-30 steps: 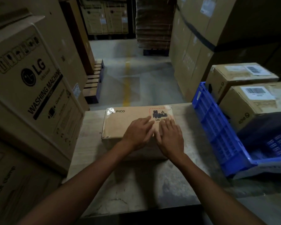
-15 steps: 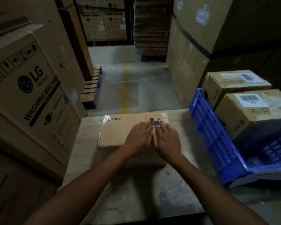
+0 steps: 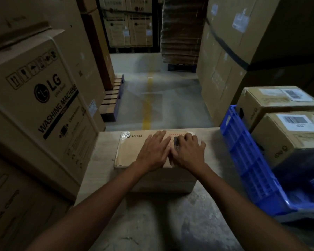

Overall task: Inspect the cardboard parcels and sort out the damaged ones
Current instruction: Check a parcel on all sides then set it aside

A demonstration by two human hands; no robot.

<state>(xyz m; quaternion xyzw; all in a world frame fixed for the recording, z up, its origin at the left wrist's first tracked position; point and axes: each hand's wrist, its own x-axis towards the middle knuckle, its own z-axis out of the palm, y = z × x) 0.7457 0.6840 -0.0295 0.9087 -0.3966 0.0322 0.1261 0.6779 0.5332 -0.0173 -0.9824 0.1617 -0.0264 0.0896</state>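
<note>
On your far left stands a tall carton [image 3: 43, 98] printed with "LG" and "WASHING MACHINE", its near corner just beside the table [image 3: 152, 214]. Beyond it, a wooden pallet [image 3: 112, 98] lies on the floor next to a yellow line [image 3: 146, 105] that runs up the aisle.

In the middle of the table, towards its far edge, sits the parcel [image 3: 132, 151], a flat brown box marked "PICO" with a shiny round seal at its far left corner. Its near left corner looks creased. Your left hand [image 3: 153, 151] lies palm down on the lid, fingers spread and flat, gripping nothing. Your right hand [image 3: 188, 153] rests just beside it, touching at the thumbs, also flat with fingers apart, covering part of a red-bordered printed mark on the lid. Neither hand is closed on the box; both simply press on top.

To your right, a blue plastic crate [image 3: 243, 160] stands on the table edge, well apart from the parcel. Behind the crate's wall are two more brown boxes [image 3: 288, 140], each bearing a white barcode label. Whether they sit inside the crate or beyond it, you cannot tell.
</note>
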